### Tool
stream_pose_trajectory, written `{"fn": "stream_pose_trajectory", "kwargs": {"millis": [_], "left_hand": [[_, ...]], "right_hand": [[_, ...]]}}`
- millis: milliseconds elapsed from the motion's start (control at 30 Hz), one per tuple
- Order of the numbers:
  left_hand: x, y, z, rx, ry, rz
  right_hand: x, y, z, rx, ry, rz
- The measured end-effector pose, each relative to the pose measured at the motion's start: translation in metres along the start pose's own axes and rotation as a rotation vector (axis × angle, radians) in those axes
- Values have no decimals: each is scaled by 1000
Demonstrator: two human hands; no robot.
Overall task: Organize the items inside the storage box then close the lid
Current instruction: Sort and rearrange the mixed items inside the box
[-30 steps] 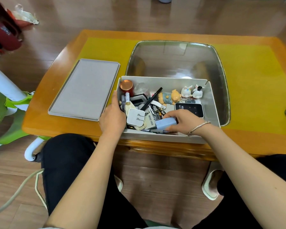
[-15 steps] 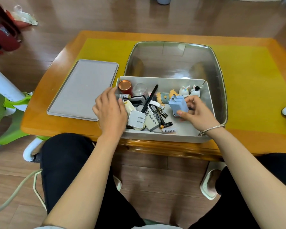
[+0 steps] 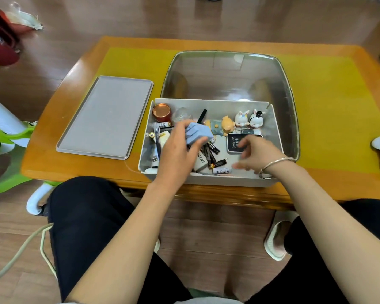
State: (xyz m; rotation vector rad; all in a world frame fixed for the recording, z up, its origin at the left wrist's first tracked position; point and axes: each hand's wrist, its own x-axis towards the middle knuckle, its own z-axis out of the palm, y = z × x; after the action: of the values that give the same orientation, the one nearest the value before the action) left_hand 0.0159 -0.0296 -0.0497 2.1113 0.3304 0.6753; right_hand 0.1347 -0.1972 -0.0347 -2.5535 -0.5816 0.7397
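Left hand (image 3: 176,150): we see it gripping the blue charger (image 3: 196,133), partly hiding it.
Right hand (image 3: 253,154): blurred; we see loose fingers, empty, over the storage box (image 3: 206,178).

I have one view only, a wide-angle camera on my head, facing forward and steeply down. It sits close above the storage box (image 3: 208,176), which fills the centre of the frame on the table (image 3: 329,119). My forearms enter from the bottom edge, my lap lies lower centre, and floor shows along the top.
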Motion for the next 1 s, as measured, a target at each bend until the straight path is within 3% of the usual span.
{"fn": "stream_pose_trajectory", "kwargs": {"millis": [67,167,333,467,667,867,933,1000], "left_hand": [[-1,-6,-5,63,120,-13],[-2,-12,-8,97,177,-62],[-5,-14,-3,102,185,-54],[-5,-15,-4,76,208,-53],[-5,-14,-4,86,217,-17],[-5,-14,-4,118,208,-25],[-5,-14,-4,121,202,-32],[-5,-14,-4,124,198,-34]], "right_hand": [[6,2,4,-276,-164,63],[17,-9,16,-395,-198,14],[26,-24,36,-220,-152,-8],[20,-15,25,49,-250,60],[18,-14,21,-28,-108,68],[15,-28,32,103,-351,-53],[16,-25,31,195,-317,-14],[19,-21,31,188,-142,10]]}}
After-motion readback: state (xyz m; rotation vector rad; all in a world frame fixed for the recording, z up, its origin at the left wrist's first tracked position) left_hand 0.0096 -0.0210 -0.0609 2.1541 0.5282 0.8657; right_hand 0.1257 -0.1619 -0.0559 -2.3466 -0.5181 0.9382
